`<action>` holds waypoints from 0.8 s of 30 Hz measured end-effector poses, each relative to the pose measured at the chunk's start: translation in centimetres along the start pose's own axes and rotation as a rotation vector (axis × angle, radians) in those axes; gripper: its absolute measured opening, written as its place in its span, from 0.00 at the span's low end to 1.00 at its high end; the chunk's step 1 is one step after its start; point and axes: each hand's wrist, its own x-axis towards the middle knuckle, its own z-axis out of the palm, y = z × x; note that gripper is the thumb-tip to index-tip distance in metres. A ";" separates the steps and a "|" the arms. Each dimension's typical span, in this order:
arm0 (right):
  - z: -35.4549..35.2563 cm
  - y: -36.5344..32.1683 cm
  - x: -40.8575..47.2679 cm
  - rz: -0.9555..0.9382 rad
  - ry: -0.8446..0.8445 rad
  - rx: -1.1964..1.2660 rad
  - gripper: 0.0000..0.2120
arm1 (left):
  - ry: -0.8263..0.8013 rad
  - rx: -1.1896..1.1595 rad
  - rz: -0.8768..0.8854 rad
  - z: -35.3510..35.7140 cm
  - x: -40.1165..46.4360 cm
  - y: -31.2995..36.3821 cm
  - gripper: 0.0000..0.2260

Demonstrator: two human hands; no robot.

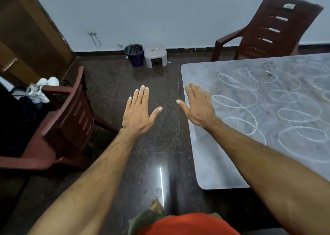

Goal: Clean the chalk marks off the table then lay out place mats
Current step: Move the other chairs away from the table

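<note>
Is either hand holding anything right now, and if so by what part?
Nothing is held. The left hand and right hand are both flat, open and empty.

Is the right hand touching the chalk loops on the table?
Apart. In the head view, the right hand lies over the table corner, and bare grey surface shows between its fingers and the nearest chalk loops.

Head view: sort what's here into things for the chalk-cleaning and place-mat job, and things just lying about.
For the job:
- table
- chalk marks
- left hand, empty
- right hand, empty

Lying about:
- far chair
- near chair
- purple bin
- grey stool

No cloth or place mats in view.
</note>
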 end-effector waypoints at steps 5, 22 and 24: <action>1.1 -2.7 4.4 0.103 0.010 0.012 0.37 | -0.006 -0.031 0.101 -0.8 6.1 -4.7 0.38; 4.5 -2.0 25.2 0.242 0.030 0.015 0.40 | -0.037 -0.048 0.307 1.4 29.8 -11.0 0.36; 4.8 -1.2 29.2 0.251 0.033 0.017 0.40 | -0.052 -0.038 0.312 1.5 33.9 -11.5 0.36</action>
